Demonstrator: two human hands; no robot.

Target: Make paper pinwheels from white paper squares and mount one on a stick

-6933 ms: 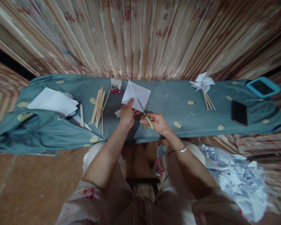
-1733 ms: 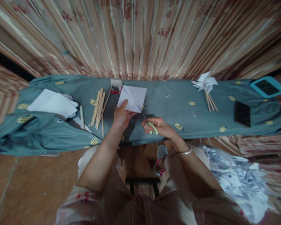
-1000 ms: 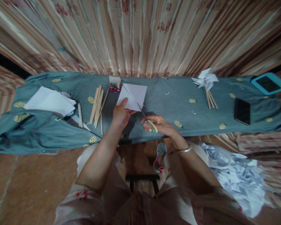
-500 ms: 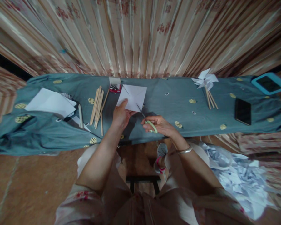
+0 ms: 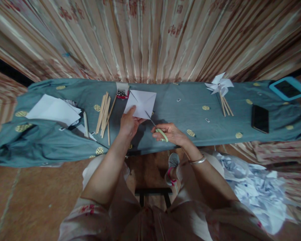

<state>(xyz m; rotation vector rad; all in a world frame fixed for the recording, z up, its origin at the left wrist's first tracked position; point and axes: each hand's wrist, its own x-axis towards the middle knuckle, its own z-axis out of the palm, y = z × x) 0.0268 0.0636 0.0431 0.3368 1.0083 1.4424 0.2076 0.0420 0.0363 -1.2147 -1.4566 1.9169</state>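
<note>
My left hand [image 5: 129, 123] pinches a white paper square [image 5: 141, 103] by its near left edge, thumb on top and fingers underneath. A slit shows at the paper's far left corner, and faint diagonal creases run across it. In my right hand [image 5: 171, 134] is a pair of scissors [image 5: 162, 134] with light green handles. Their blades lie at the paper's near right corner, pointing in toward its middle. Just left of the paper stands a small open box of metal pins [image 5: 122, 93]. Several wooden sticks [image 5: 104, 113] lie to the left of my left hand.
White paper sheets [image 5: 54, 110] and a pale marker-like stick [image 5: 86, 124] lie on the left of the teal cloth [image 5: 175, 112]. At right are a paper pinwheel [image 5: 220, 85] with sticks, a phone [image 5: 260, 118] and a blue-framed device [image 5: 289, 88]. A bag of paper pieces [image 5: 259, 192] sits below.
Almost nothing differs. The whole view has shifted very slightly, and the scissors stay at the same corner of the paper square.
</note>
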